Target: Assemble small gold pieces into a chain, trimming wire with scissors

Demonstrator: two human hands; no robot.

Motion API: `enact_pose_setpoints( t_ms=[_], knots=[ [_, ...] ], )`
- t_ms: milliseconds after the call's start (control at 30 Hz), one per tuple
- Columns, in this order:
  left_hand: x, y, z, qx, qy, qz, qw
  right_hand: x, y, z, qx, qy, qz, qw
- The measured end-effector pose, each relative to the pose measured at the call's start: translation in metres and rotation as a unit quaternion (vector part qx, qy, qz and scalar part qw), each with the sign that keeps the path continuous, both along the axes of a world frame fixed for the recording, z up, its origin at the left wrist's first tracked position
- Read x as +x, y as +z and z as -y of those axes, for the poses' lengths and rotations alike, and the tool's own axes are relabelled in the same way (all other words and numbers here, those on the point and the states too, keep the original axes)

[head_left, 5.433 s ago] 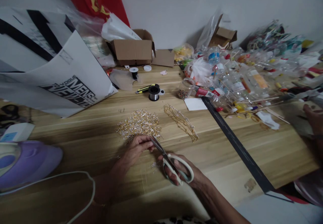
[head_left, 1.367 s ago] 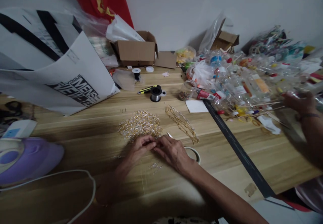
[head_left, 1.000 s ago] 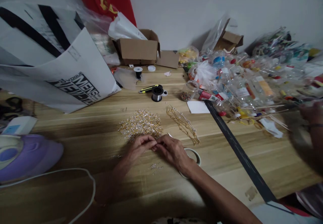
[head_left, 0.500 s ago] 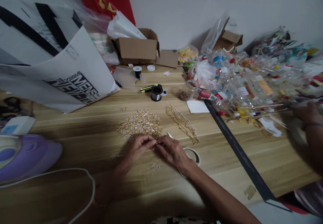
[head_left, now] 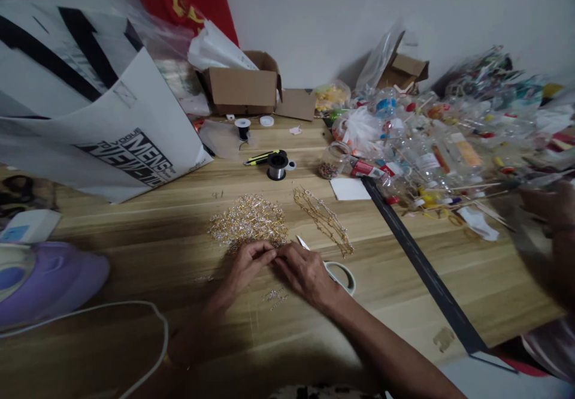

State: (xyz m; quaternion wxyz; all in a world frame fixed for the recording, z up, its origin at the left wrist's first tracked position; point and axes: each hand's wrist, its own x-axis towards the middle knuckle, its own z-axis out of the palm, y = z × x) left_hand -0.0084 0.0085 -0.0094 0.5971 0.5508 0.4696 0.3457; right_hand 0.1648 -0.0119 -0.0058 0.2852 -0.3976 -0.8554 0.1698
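Note:
My left hand (head_left: 249,265) and my right hand (head_left: 308,273) meet fingertip to fingertip at the near edge of a heap of gold and clear beaded chain (head_left: 251,220). Both are closed in a pinch; whatever lies between the fingers is too small to make out. Under my right hand and forearm lies a pair of white-handled scissors (head_left: 353,280), partly hidden, one blade tip showing. Short pieces of chain (head_left: 275,297) rest on the table just below my hands. Longer gold beaded strands (head_left: 324,222) are laid out to the right of the heap.
Behind the heap are a wire spool (head_left: 277,165), a yellow-black cutter (head_left: 258,158) and a jar of beads (head_left: 332,160). A white bag (head_left: 148,117) and purple appliance (head_left: 54,282) with a cord stand left. Plastic bottles (head_left: 431,159) crowd the right, near another person's hand (head_left: 550,204).
My hands stay pinched together in nearly the same place, with a slight shift of the right hand. The other person's hand at the right edge has moved a little.

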Motion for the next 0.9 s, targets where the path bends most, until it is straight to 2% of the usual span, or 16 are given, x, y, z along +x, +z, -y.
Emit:
enact_pose_setpoints(
  t_ms=[267,900],
  knots=[
    [0.000,-0.002,0.000,-0.008,-0.004,0.029,1.000,0.000,-0.001,0.000,0.003,0.011,0.024,1.000],
    [0.000,-0.001,0.000,-0.003,-0.008,0.025,1.000,-0.001,-0.012,-0.001,0.040,-0.001,0.008,0.999]
  ],
)
